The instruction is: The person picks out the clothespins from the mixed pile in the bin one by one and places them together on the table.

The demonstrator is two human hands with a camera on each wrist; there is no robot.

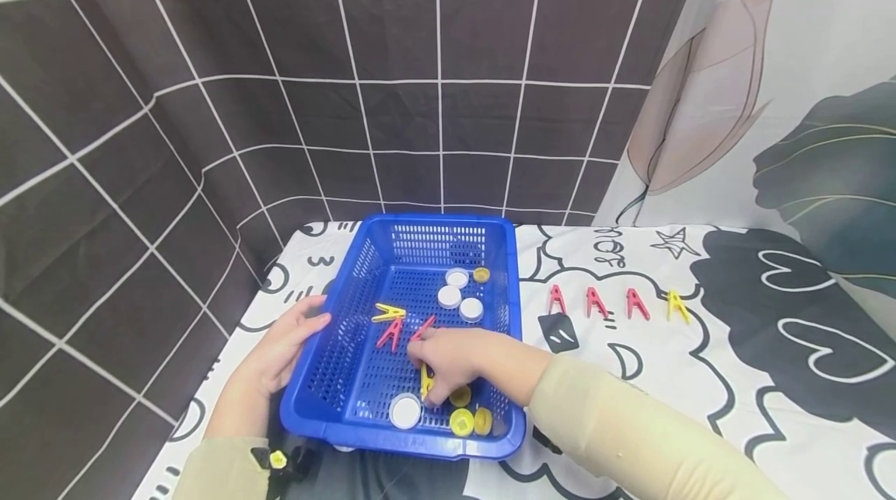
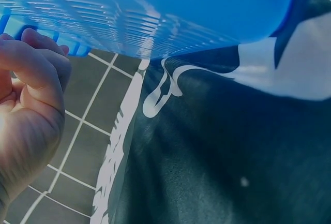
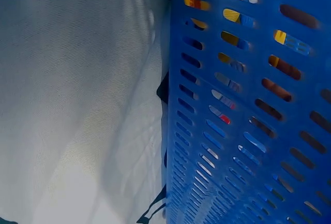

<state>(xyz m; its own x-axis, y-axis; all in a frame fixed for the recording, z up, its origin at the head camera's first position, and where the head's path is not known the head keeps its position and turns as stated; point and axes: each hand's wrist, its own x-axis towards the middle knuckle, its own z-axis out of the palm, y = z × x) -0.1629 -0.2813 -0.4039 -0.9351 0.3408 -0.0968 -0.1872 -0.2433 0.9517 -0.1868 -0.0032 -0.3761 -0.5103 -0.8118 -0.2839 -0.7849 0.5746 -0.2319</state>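
A left hand point(image 1: 281, 346), fingers loosely bent, touches the rim of a basket point(image 1: 420, 442). To its right, inside, a yellow clip point(image 1: 426, 383), likely light, stiff plastic and best taken by its arms, is pinched in the right hand's point(image 1: 453, 358) fingers. Beyond that hand, four more clips point(image 1: 593, 296) form a row.

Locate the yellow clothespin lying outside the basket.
In the head view, the yellow clothespin lies on the patterned cloth, right of the blue basket, ending the row beside a red clothespin.
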